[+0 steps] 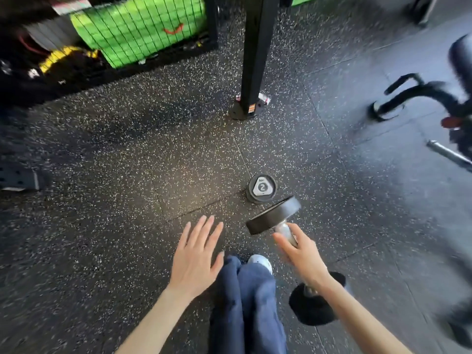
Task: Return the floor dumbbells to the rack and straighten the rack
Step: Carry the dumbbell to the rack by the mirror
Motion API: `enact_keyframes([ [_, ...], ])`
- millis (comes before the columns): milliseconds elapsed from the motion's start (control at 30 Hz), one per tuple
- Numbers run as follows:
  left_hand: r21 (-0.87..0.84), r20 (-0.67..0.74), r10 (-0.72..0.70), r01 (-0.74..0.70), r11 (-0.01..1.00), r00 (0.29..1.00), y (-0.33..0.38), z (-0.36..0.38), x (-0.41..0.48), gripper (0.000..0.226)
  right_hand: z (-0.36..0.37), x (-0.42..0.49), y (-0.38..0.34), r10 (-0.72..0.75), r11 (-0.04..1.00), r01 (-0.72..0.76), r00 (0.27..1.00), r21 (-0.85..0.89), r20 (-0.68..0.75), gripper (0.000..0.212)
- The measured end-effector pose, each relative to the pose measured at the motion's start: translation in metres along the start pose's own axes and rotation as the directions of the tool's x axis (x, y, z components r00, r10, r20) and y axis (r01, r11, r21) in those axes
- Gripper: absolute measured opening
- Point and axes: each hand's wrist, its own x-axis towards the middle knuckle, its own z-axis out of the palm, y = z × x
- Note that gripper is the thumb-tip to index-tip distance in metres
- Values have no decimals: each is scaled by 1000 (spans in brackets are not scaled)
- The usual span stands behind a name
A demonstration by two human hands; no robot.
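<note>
Right hand (302,254) grips a dumbbell (274,218) by its chrome handle; left hand (195,259) hangs open, fingers spread, above the speckled floor (127,175).

The held dumbbell's near head is blurred and partly hidden behind the wrist; whether it touches the floor cannot be told. A second dumbbell (261,188), marked 2, stands on end just beyond the far head. A trouser leg (252,302) lies between the hands. Open floor spreads left and ahead to a black post (255,60); a mesh-fronted frame (143,29) is cut off top left, and blurred equipment (419,93) crowds the right edge.
</note>
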Motion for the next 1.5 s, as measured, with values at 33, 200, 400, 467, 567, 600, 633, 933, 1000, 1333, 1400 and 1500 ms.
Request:
enact_keyframes([
  [33, -3, -7, 14, -14, 1000, 1000, 11, -29, -7, 61, -13, -25, -20, -7, 1000, 8, 999, 12, -32, 18],
  [200, -6, -50, 52, -53, 999, 997, 53, -144, -31, 61, -64, -131, -109, -53, 997, 61, 984, 40, -171, 17],
  [400, -5, -2, 134, -134, 991, 991, 92, -199, -43, 66, -90, -204, -140, 20, 976, 40, 962, 214, -274, 11],
  [467, 36, 20, 213, -214, 976, 977, 105, -203, -37, 66, -98, -211, -139, 48, 965, 37, 949, 261, -311, 12],
  [567, 84, 16, 305, -305, 948, 952, 125, -210, -24, 66, -114, -215, -137, 79, 953, 32, 934, 302, -348, 14],
  [600, 89, 15, 327, -327, 941, 945, 133, -212, -19, 66, -120, -216, -134, 86, 950, 34, 928, 312, -363, 15],
  [633, 91, 12, 349, -349, 933, 937, 141, -214, -14, 66, -127, -217, -130, 98, 948, 29, 919, 316, -381, 15],
  [933, 173, 34, 474, -472, 864, 880, 221, -215, 47, 60, -216, -214, -93, 149, 918, 21, 907, 396, -394, 11],
  [1000, 186, 50, 456, -457, 870, 889, 247, -217, 64, 61, -243, -210, -84, 144, 921, 20, 910, 388, -388, 11],
  [1333, 148, -40, 502, -491, 858, 864, 386, -220, 120, 59, -387, -204, -40, 143, 949, -3, 896, 315, -421, 15],
  [1400, 123, -63, 493, -484, 867, 868, 406, -221, 126, 59, -402, -208, -36, 146, 940, 9, 892, 340, -429, 14],
  [1500, 113, -45, 515, -507, 854, 856, 422, -216, 138, 59, -418, -208, -26, 188, 914, -5, 891, 406, -413, 12],
])
